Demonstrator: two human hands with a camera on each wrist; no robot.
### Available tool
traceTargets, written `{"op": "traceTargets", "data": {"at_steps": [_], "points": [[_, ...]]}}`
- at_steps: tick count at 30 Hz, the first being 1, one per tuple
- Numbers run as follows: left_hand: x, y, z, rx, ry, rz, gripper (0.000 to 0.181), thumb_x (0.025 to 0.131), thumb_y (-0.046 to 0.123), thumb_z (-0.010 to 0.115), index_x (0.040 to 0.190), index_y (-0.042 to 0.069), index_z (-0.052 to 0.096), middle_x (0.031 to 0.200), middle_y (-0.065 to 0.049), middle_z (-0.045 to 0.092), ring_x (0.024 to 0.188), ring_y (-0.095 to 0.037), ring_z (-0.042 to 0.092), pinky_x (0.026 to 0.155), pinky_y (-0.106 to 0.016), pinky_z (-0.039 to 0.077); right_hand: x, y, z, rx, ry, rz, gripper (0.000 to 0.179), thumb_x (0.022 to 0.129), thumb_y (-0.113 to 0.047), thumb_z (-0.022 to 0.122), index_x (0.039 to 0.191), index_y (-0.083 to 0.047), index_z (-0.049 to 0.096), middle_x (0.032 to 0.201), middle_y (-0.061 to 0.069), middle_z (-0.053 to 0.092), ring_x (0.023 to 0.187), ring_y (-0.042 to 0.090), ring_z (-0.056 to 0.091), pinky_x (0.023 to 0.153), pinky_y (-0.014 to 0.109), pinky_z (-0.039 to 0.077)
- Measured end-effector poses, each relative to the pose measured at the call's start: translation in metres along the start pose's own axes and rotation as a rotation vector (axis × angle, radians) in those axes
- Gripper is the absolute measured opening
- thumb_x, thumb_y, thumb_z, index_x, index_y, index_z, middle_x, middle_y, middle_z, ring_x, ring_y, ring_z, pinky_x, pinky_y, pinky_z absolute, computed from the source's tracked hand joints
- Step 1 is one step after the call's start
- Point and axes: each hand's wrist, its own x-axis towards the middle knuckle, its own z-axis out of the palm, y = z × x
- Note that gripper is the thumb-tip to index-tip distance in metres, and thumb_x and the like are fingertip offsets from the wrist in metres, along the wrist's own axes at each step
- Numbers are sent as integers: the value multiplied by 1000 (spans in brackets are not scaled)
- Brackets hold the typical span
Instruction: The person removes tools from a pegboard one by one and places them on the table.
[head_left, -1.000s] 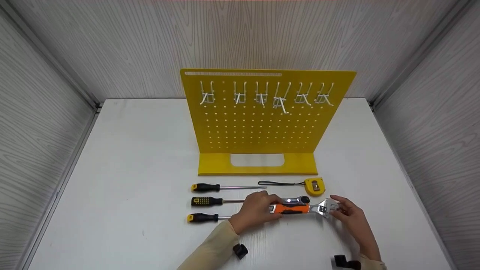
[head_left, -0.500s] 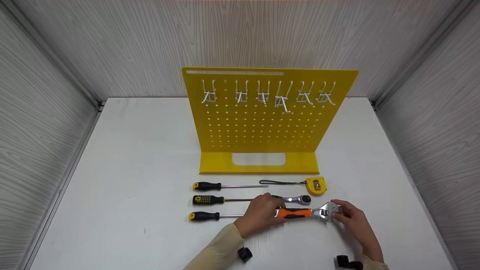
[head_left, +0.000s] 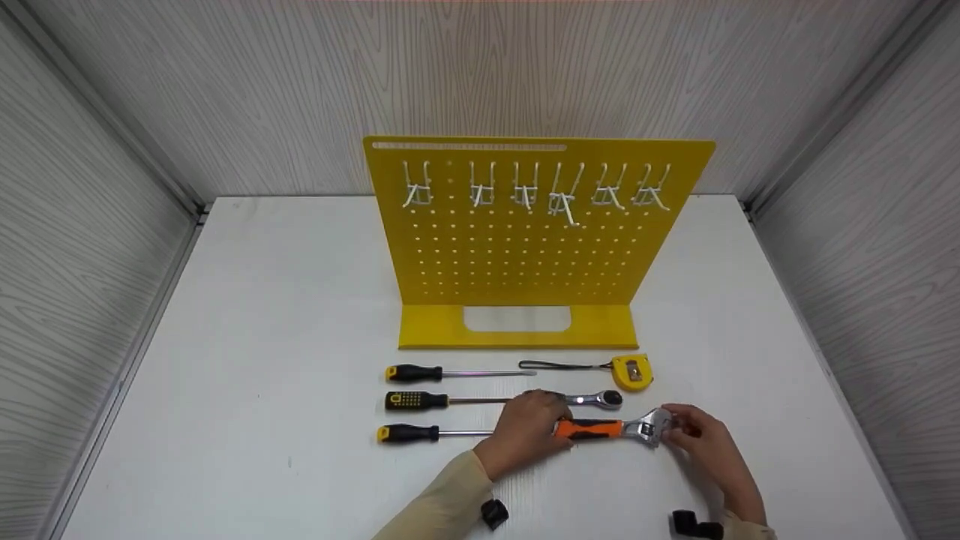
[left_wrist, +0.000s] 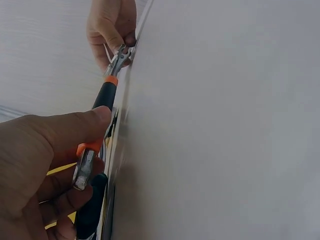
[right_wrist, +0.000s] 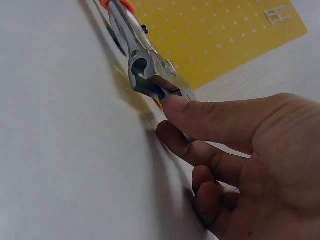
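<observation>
An adjustable wrench (head_left: 600, 428) with an orange and black handle lies level between my two hands, near the table top. My left hand (head_left: 527, 427) holds the handle's end, its thumb (left_wrist: 82, 127) on one side and curled fingers on the other in the left wrist view. At the metal head, my right hand (head_left: 709, 442) pinches the jaw end with thumb (right_wrist: 210, 117) and forefinger. Just behind the wrench lies a ratchet (head_left: 592, 399), its left part hidden by my left hand. That hand also covers the tips of two of the screwdrivers.
Three screwdrivers with black and yellow handles, the top (head_left: 414, 373), middle (head_left: 416, 400) and bottom (head_left: 409, 433) ones, lie in parallel to the left. A yellow tape measure (head_left: 631, 373) with a black strap lies before the yellow pegboard (head_left: 517, 262), which bears several bare white hooks.
The wrench has come toward me, away from the ratchet, which now shows more fully. Both hands have moved with it, keeping their hold; the left has shifted slightly right.
</observation>
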Motion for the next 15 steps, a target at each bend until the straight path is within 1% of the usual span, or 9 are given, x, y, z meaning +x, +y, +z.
{"op": "traceTargets", "data": {"at_steps": [1,5,7,9,10,12,15], "points": [[0,0,1,5,-2,1,35,75,44,80,99,20,73,100,7,70,94,-12,63,81,-26,50,0,0,0,-3,-1,-1,44,87,-6,67,130,-4,57,112,13,63,97,22,53,79,28,45],[2,2,3,31,-21,9,34,76,44,79,100,21,73,99,7,70,93,-12,64,81,-28,51,0,2,-1,-2,5,9,45,86,-7,68,130,-5,58,123,18,60,108,28,54,91,39,47],[2,2,4,53,-28,22,34,76,45,79,99,21,73,97,8,70,91,-12,64,79,-28,51,-1,2,-1,-6,11,25,45,86,-7,69,130,-5,58,125,19,59,111,29,53,96,44,46],[2,2,5,67,-36,29,33,76,44,79,98,21,73,95,8,70,89,-12,64,76,-27,51,-2,3,-1,-11,18,40,45,86,-7,69,130,-6,59,124,18,60,112,29,53,98,46,45],[2,2,5,69,-41,30,32,76,43,79,98,21,73,94,8,70,88,-12,64,75,-27,51,-2,3,-1,-15,20,37,45,86,-7,69,130,-6,59,123,18,60,110,29,52,96,45,45],[2,2,5,64,-46,24,31,76,42,78,98,20,73,93,8,70,87,-12,63,74,-27,50,-2,3,-1,-27,26,30,44,86,-8,69,129,-6,59,119,16,61,105,27,50,90,40,46],[3,2,5,67,-55,12,31,77,43,78,98,20,73,93,7,69,87,-11,63,75,-27,50,-1,3,0,-46,30,15,43,86,-8,68,129,-6,60,116,15,61,100,25,48,83,34,44]]}}
